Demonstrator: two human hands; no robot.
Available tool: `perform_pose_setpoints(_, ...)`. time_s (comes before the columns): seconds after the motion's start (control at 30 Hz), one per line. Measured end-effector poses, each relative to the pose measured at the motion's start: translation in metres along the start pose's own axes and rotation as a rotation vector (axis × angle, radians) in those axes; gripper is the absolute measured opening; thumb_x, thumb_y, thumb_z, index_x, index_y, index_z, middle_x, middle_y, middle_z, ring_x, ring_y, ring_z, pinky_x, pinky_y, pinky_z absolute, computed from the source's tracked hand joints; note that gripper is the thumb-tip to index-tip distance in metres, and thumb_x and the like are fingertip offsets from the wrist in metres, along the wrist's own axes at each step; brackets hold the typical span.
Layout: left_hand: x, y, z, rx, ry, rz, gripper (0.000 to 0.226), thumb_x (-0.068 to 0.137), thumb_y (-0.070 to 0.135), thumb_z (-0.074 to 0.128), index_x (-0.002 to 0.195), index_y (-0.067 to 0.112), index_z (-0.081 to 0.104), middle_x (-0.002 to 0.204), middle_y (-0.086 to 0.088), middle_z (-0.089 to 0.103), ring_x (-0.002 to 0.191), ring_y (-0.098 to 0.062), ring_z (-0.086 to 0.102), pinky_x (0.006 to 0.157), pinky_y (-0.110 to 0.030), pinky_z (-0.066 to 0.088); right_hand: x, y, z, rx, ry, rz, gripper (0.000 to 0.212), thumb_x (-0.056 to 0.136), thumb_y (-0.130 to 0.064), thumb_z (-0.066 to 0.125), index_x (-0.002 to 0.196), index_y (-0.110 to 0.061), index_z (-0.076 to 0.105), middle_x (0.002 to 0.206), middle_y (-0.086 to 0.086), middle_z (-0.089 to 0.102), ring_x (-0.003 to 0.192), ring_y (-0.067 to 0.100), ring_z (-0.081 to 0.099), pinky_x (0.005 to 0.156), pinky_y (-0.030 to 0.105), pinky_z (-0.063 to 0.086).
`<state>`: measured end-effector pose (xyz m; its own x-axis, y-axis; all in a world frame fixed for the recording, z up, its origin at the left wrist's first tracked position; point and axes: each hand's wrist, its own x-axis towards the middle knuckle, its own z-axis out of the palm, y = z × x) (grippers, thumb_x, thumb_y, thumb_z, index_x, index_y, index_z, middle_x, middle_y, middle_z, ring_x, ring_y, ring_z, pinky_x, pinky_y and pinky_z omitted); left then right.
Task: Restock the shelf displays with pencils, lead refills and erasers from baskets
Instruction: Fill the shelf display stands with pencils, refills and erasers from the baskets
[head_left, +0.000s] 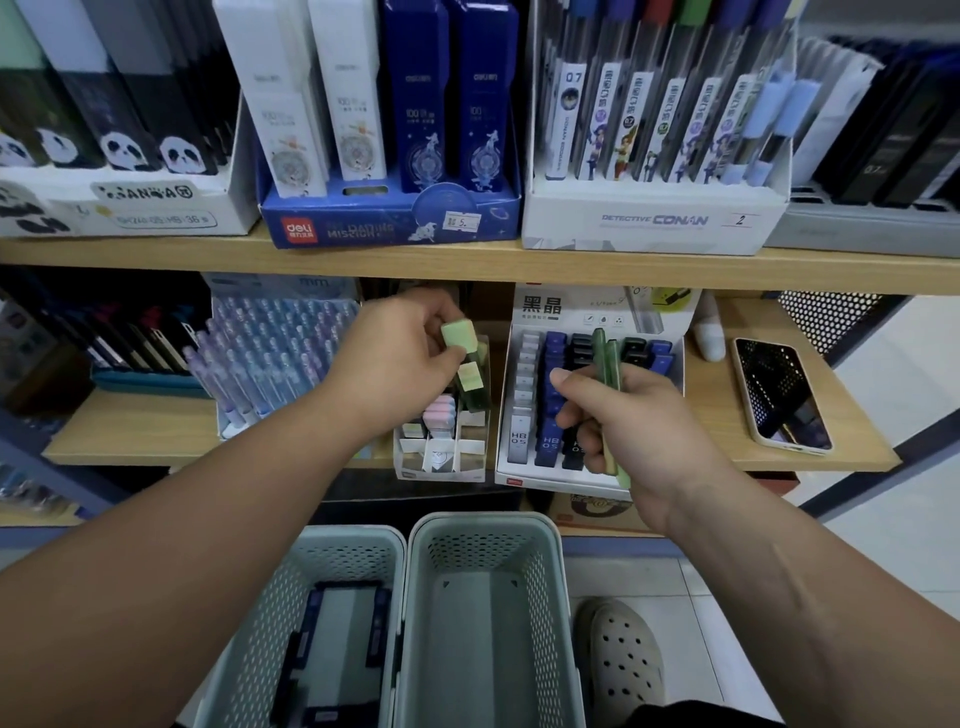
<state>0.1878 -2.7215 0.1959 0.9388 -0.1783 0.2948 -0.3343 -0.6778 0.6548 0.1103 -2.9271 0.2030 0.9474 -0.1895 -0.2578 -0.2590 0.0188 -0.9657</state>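
Green cases (460, 338), perhaps erasers, gripped in left hand (400, 358) and right hand (623, 415).

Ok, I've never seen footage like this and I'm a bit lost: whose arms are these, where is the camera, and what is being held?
There is no machine here. A person works with bare hands, and the single picture comes from a camera worn on their head, looking forward and down. The left hand pinches a green case over a small divided box of pastel cases on the lower shelf. The right hand grips more slim green cases in front of a lead refill display marked HB 05. A phone lies on the shelf to the right. Below stand a left basket, with dark blue stock in it, and a right basket.
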Motion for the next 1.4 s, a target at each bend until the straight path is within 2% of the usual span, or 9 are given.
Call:
perform_pose_setpoints(0.2, 0.009, -0.003, -0.002, 0.106, 0.021, 0.075, 0.013, 0.081, 0.014, 0.076, 0.088, 0.022, 0.069, 0.076, 0.006, 0.068, 0.069, -0.01, 0.065, 0.069, -0.037, 0.057, 0.0, 0.001, 0.0, -0.017, -0.01, 0.002, 0.014, 0.091, -0.021, 0.072, 0.088, -0.009, 0.065, 0.062, 0.004, 0.062, 0.049, 0.015, 0.041, 0.045, 0.028, 0.033)
perform_pose_setpoints(0.43, 0.013, -0.012, 0.01, 0.129, 0.04, 0.106, 0.01, 0.08, 0.021, 0.078, 0.087, 0.027, 0.073, 0.076, 0.01, 0.068, 0.072, -0.009, 0.063, 0.068, -0.031, 0.055, 0.002, 0.002, 0.001, -0.023, -0.02, 0.002, 0.013, 0.091, -0.02, 0.072, 0.086, -0.01, 0.065, 0.061, 0.004, 0.062, 0.05, 0.016, 0.042, 0.044, 0.029, 0.033)
perform_pose_setpoints(0.6, 0.018, -0.012, 0.015, 0.12, 0.043, 0.08, 0.009, 0.079, 0.018, 0.081, 0.085, 0.022, 0.076, 0.068, 0.019, 0.056, 0.065, -0.002, 0.054, 0.059, -0.018, 0.04, 0.002, 0.002, -0.001, -0.039, -0.033, 0.008, 0.014, 0.091, -0.021, 0.072, 0.088, -0.009, 0.066, 0.062, 0.004, 0.062, 0.05, 0.015, 0.043, 0.044, 0.028, 0.034)
perform_pose_setpoints(0.73, 0.022, -0.014, 0.019, 0.156, 0.037, 0.063, 0.011, 0.077, 0.021, 0.082, 0.086, 0.025, 0.078, 0.073, 0.015, 0.062, 0.071, -0.01, 0.059, 0.069, -0.024, 0.05, 0.003, 0.003, -0.001, -0.048, -0.032, 0.01, 0.016, 0.091, -0.022, 0.072, 0.089, -0.008, 0.066, 0.062, 0.003, 0.062, 0.051, 0.016, 0.043, 0.043, 0.028, 0.034)
perform_pose_setpoints(0.87, 0.026, -0.014, 0.023, 0.255, 0.004, 0.085, 0.014, 0.078, 0.028, 0.081, 0.092, 0.026, 0.08, 0.096, 0.006, 0.073, 0.087, -0.017, 0.066, 0.083, -0.036, 0.054, 0.004, 0.005, 0.0, -0.055, -0.049, 0.021, 0.017, 0.09, -0.024, 0.073, 0.09, -0.009, 0.066, 0.063, 0.003, 0.063, 0.052, 0.016, 0.043, 0.044, 0.028, 0.035)
perform_pose_setpoints(0.97, 0.027, -0.014, 0.027, 0.295, 0.0, 0.104, 0.019, 0.077, 0.028, 0.081, 0.095, 0.024, 0.08, 0.101, 0.004, 0.075, 0.089, -0.02, 0.068, 0.086, -0.04, 0.054, 0.005, 0.006, 0.0, -0.058, -0.058, 0.033, 0.017, 0.09, -0.025, 0.073, 0.09, -0.009, 0.067, 0.064, 0.003, 0.063, 0.053, 0.015, 0.044, 0.045, 0.028, 0.035)
perform_pose_setpoints(1.13, 0.027, -0.009, 0.03, 0.343, -0.028, 0.029, 0.014, 0.078, 0.026, 0.081, 0.091, 0.024, 0.077, 0.095, 0.004, 0.074, 0.09, -0.019, 0.067, 0.084, -0.037, 0.054, 0.006, 0.005, -0.002, -0.065, -0.075, 0.054, 0.015, 0.091, -0.023, 0.072, 0.09, -0.009, 0.067, 0.064, 0.004, 0.062, 0.052, 0.015, 0.044, 0.045, 0.028, 0.036)
perform_pose_setpoints(1.2, 0.026, -0.008, 0.03, 0.347, -0.031, 0.021, 0.015, 0.078, 0.026, 0.08, 0.093, 0.024, 0.076, 0.095, 0.003, 0.074, 0.091, -0.019, 0.066, 0.083, -0.035, 0.053, 0.006, 0.005, -0.001, -0.048, -0.091, 0.087, 0.012, 0.092, -0.018, 0.068, 0.094, -0.006, 0.068, 0.065, 0.005, 0.059, 0.052, 0.015, 0.044, 0.046, 0.028, 0.036)
perform_pose_setpoints(1.4, 0.022, -0.008, 0.028, 0.336, -0.02, 0.057, 0.019, 0.078, 0.026, 0.08, 0.096, 0.024, 0.076, 0.099, 0.002, 0.074, 0.094, -0.021, 0.066, 0.085, -0.037, 0.053, 0.003, 0.001, 0.001, 0.109, -0.172, 0.207, 0.024, 0.093, -0.012, 0.06, 0.112, 0.0, 0.067, 0.068, 0.007, 0.055, 0.053, 0.016, 0.045, 0.048, 0.028, 0.038)
